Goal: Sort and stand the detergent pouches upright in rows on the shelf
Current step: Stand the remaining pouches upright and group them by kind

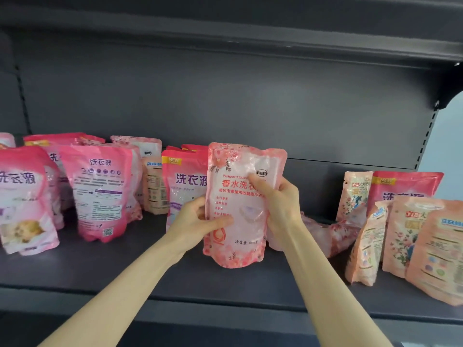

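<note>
A pale pink floral detergent pouch (240, 211) is held upright just above the dark shelf (175, 276), near its middle. My left hand (198, 221) grips its left edge, thumb across the front. My right hand (278, 204) grips its right edge higher up, thumb on the front. Behind it stands a bright pink pouch (183, 186) with purple lettering. Another floral pouch (330, 234) lies flat to the right, partly hidden by my right arm.
Several bright pink pouches (100, 191) stand crowded at the left. A tan pouch (155, 186) stands behind them. Peach flower-printed pouches (411, 236) and one bright pink pouch (406, 186) stand at the right. An upper shelf (250, 46) overhangs.
</note>
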Demonstrator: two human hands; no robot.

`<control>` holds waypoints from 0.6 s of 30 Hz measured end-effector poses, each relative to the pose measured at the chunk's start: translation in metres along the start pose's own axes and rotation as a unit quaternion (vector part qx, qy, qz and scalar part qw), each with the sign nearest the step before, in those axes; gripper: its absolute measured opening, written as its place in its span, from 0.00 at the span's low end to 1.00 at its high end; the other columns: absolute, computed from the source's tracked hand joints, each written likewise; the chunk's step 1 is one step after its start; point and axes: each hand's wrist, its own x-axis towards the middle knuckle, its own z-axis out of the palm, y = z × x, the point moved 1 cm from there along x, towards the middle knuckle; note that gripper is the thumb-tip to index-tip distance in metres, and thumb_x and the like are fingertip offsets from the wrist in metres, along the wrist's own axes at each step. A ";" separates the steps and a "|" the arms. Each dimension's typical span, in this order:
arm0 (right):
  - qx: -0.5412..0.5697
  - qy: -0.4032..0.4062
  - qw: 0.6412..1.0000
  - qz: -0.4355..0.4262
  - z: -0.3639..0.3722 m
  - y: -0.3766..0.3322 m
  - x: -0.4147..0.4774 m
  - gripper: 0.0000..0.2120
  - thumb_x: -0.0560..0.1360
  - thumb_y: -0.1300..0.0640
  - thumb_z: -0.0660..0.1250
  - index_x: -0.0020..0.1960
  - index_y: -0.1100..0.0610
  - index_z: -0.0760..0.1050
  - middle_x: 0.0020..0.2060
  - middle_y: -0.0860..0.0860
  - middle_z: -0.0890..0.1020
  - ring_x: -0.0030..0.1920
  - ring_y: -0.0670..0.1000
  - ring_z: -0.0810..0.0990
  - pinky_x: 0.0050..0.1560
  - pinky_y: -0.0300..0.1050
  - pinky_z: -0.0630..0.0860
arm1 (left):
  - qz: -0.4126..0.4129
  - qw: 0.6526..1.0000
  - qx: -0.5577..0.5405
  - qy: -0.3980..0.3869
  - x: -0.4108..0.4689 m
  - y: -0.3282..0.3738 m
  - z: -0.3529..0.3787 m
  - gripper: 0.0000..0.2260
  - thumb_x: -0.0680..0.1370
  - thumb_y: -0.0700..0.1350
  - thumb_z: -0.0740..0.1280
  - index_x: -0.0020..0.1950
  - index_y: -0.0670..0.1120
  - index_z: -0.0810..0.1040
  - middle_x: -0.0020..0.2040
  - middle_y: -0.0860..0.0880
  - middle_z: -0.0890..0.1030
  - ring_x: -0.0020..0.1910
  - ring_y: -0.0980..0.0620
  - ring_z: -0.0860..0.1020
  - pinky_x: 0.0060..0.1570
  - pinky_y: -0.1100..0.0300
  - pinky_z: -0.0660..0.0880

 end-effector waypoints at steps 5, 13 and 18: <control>-0.024 -0.046 0.999 -0.014 0.034 0.011 -0.007 0.06 0.72 0.62 0.72 0.47 0.62 0.80 0.44 0.58 0.85 0.45 0.58 0.85 0.45 0.56 0.82 | -0.005 0.999 -0.005 0.035 -0.012 -0.005 -0.039 0.14 0.67 0.37 0.76 0.50 0.48 0.81 0.45 0.51 0.85 0.44 0.52 0.84 0.38 0.58 0.79; -0.101 -0.094 0.990 -0.012 0.079 0.045 -0.016 0.07 0.72 0.64 0.71 0.50 0.58 0.80 0.44 0.51 0.86 0.45 0.51 0.85 0.41 0.44 0.82 | 0.003 1.000 0.005 0.031 -0.023 -0.025 -0.096 0.15 0.68 0.35 0.75 0.51 0.48 0.80 0.46 0.52 0.85 0.45 0.56 0.83 0.41 0.63 0.79; -0.289 -0.166 0.940 0.070 0.074 0.053 -0.024 0.17 0.70 0.62 0.74 0.56 0.53 0.79 0.50 0.46 0.85 0.48 0.45 0.84 0.44 0.39 0.81 | -0.014 0.995 0.071 -0.069 -0.028 -0.034 -0.117 0.23 0.68 0.35 0.75 0.58 0.52 0.76 0.51 0.55 0.83 0.50 0.58 0.81 0.45 0.65 0.79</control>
